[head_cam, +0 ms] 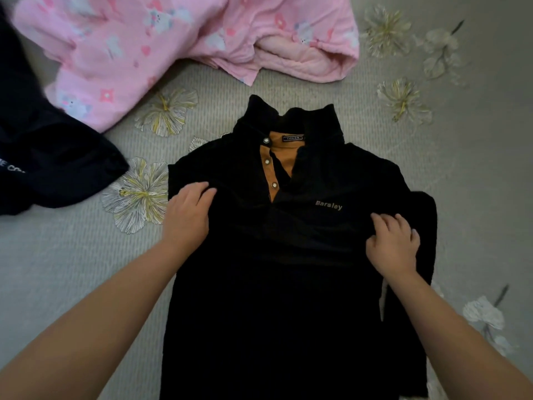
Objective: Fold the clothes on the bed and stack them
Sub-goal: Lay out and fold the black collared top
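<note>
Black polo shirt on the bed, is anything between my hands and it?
Nothing visible. The left hand rests on the black polo shirt near its left shoulder, and the right hand pinches the fabric below the chest lettering.

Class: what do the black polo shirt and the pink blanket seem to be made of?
Black polo shirt: probably a soft matte knit, perhaps cotton; it lies limp and does not shine. Pink blanket: seemingly padded, quilted cotton with a matte print; its folded edge looks thick and puffy.

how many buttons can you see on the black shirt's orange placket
3, all on the orange placket of the black shirt: one by the collar, one midway, one lowest. More may be hidden.
</note>
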Motion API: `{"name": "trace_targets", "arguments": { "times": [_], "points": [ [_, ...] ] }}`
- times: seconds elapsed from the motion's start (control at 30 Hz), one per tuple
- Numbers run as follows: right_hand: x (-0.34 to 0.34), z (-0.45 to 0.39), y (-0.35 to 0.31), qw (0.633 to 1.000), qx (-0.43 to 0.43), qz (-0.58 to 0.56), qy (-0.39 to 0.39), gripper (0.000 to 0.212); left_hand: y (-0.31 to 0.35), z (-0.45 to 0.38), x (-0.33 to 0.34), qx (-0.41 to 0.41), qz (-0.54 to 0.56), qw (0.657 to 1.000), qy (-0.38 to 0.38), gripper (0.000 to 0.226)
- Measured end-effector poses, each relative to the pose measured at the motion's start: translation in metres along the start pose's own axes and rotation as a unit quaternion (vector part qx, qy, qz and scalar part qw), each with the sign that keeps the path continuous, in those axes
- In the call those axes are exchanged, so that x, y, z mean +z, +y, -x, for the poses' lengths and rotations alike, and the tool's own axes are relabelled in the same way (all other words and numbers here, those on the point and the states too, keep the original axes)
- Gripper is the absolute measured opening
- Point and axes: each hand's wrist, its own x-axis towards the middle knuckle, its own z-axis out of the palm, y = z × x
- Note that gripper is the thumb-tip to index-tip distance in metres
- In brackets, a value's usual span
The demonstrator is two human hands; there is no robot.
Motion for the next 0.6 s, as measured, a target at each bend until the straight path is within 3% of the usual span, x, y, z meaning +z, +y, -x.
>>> {"name": "trace_targets", "arguments": {
  "times": [0.07, 0.17, 0.27, 0.33, 0.43, 0.6],
  "points": [
    [-0.007, -0.013, 0.009, 0.997, -0.014, 0.069, -0.042, 0.039, -0.005, -0.021, 0.006, -0.065, -0.018, 0.995, -0.075, 0.043],
    [-0.017, -0.023, 0.017, 0.996, -0.054, 0.061, -0.021, 0.027, -0.014, -0.037, 0.014, -0.075, -0.056, 0.989, -0.111, 0.034],
    [-0.032, -0.026, 0.021, 0.998, -0.045, -0.047, 0.022, 0.016, -0.018, -0.046, 0.006, -0.047, -0.018, 0.998, -0.038, 0.027],
    [-0.037, -0.03, 0.022, 0.992, -0.01, -0.122, 0.023, 0.011, -0.023, -0.049, -0.004, -0.051, 0.023, 0.998, 0.008, 0.035],
    [-0.034, -0.042, 0.021, 0.983, 0.045, -0.176, 0.009, 0.015, -0.034, -0.058, -0.007, -0.075, 0.021, 0.997, 0.008, 0.03],
    [-0.027, -0.069, 0.011, 0.978, 0.124, -0.166, 0.013, 0.019, -0.042, -0.072, 0.011, -0.131, -0.044, 0.99, 0.005, 0.016]
  ]
}}
